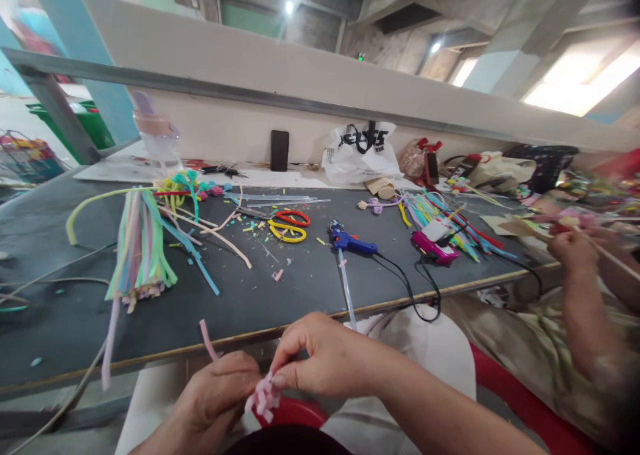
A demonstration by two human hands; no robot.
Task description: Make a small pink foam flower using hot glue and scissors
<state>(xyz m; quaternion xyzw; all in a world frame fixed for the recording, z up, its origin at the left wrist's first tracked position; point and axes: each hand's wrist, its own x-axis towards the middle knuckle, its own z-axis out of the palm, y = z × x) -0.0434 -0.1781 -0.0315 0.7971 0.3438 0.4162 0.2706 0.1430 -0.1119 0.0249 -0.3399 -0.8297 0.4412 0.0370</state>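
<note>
Low in front of the table edge, my left hand [220, 388] is closed around a pink chenille stem [207, 340], whose end sticks up past the fingers. Bunched at its fingertips is a looped pink chenille cluster [263, 396]. My right hand [320, 355] pinches the top of this cluster between thumb and forefinger. Just beyond, a blue glue gun [350, 241] lies on the table with a clear glue stick [346, 288] pointing toward me. Scissors with red and yellow handles [287, 237] rest to its left among small offcuts.
A bundle of pastel chenille stems [140, 241] lies at the left of the dark table [235, 321]. More stems [440, 215] and a magenta device [434, 248] are at right. A phone [279, 151] leans at the back near a white bag [361, 153]. A co-worker's hand [575, 245] is far right.
</note>
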